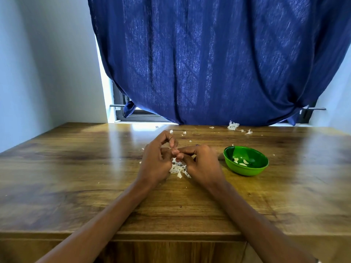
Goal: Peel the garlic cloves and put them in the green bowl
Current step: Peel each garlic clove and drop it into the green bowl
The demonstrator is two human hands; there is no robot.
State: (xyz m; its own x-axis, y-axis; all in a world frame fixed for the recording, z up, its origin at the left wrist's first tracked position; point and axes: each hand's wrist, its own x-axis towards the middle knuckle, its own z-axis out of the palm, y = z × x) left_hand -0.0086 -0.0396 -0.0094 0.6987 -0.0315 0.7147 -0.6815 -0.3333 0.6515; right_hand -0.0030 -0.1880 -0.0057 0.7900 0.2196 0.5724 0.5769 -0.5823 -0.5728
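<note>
Both hands, left [157, 158] and right [199, 162], pinch a small garlic clove [175, 153]; light, firm, papery-skinned, best gripped at its ends.

We seem to be in a home: a wooden table [76, 168] stands against a plain white wall [47, 73], and behind the table a dark blue curtain [209, 63] hangs over a window [133, 114].
</note>
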